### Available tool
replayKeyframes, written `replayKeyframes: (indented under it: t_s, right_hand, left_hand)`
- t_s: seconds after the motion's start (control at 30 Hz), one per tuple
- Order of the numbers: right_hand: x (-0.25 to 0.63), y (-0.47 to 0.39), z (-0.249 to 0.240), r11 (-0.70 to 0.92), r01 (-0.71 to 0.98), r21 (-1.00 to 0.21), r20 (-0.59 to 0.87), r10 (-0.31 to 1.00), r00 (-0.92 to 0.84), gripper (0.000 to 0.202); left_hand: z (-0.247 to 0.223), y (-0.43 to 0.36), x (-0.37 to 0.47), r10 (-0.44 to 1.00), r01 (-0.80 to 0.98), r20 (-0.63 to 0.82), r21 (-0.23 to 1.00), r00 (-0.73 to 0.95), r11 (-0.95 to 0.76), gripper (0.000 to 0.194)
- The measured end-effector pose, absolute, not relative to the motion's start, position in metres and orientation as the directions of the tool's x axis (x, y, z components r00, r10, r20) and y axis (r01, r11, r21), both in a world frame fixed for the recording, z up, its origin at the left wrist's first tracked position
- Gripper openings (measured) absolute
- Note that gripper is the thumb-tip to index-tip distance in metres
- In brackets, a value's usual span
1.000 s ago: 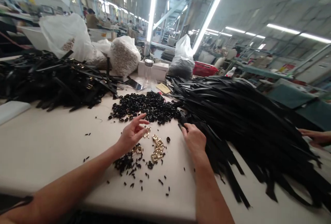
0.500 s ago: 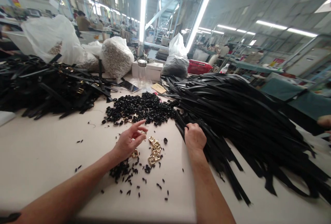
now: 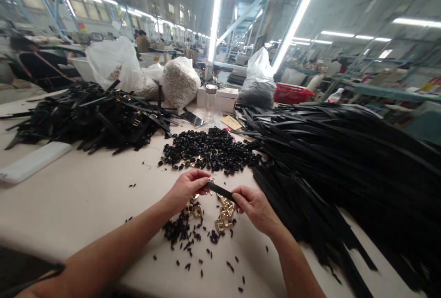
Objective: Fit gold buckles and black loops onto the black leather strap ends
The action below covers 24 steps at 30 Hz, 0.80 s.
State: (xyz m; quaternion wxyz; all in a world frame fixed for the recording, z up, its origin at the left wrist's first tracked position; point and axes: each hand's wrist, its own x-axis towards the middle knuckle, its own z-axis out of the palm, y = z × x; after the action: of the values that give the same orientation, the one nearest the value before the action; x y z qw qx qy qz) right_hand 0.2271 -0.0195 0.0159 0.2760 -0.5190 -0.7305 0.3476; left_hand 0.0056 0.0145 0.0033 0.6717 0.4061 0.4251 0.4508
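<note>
Currently pinched at both ends, left hand (image 3: 188, 188) and right hand (image 3: 254, 206) fingers closed on black strap (image 3: 219, 191), held level above gold buckles (image 3: 223, 217) on worktop (image 3: 86, 197) for easy reach.

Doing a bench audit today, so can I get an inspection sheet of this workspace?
Surface: pale table, strewn with small black bits.
Job's things: black strap held between both hands; gold buckles beneath; black loops pile behind.
Clutter: strap heap on the right, buckled strap heap on the left, plastic bags, white box, jar.
Hands: left hand and right hand pinch the strap's ends.
Cables: nothing seen.
Surroundings: factory hall, strip lights, people far off.
</note>
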Motion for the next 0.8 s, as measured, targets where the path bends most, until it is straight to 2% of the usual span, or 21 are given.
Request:
replayKeyframes:
  t_s: [0.07,0.17,0.27,0.33,0.4,0.6,0.8]
  right_hand:
    - [0.221,-0.021,0.015,0.325,0.669,-0.669,0.187,0.944,-0.272,0.018]
    - [0.215,-0.024,0.016,0.432,0.776,-0.459,0.389,0.883,-0.262,0.022]
    - [0.213,-0.026,0.02,0.445,0.844,-0.298,0.438,0.85,-0.293,0.019]
    - [0.212,-0.027,0.022,0.437,0.86,-0.263,0.447,0.845,-0.293,0.021]
    - [0.209,-0.028,0.021,0.463,0.83,-0.311,0.465,0.836,-0.291,0.024]
    - [0.194,-0.032,0.01,0.435,0.661,-0.612,0.419,0.887,-0.195,0.017]
    - [0.19,-0.033,0.008,0.434,0.594,-0.677,0.42,0.891,-0.172,0.016]
  left_hand:
    - [0.003,0.015,0.006,0.946,-0.297,-0.239,0.907,0.221,0.298,0.034]
    - [0.001,0.015,0.005,0.94,-0.339,-0.264,0.882,0.215,0.326,0.035]
    - [-0.003,0.015,0.006,0.945,-0.337,-0.254,0.889,0.204,0.312,0.036]
    - [-0.004,0.015,0.007,0.95,-0.315,-0.247,0.901,0.194,0.298,0.036]
    - [-0.005,0.013,0.01,0.947,-0.296,-0.245,0.907,0.206,0.299,0.038]
    - [-0.003,0.004,0.018,0.92,-0.294,-0.274,0.888,0.282,0.354,0.041]
    - [0.001,0.0,0.018,0.906,-0.296,-0.276,0.88,0.32,0.373,0.041]
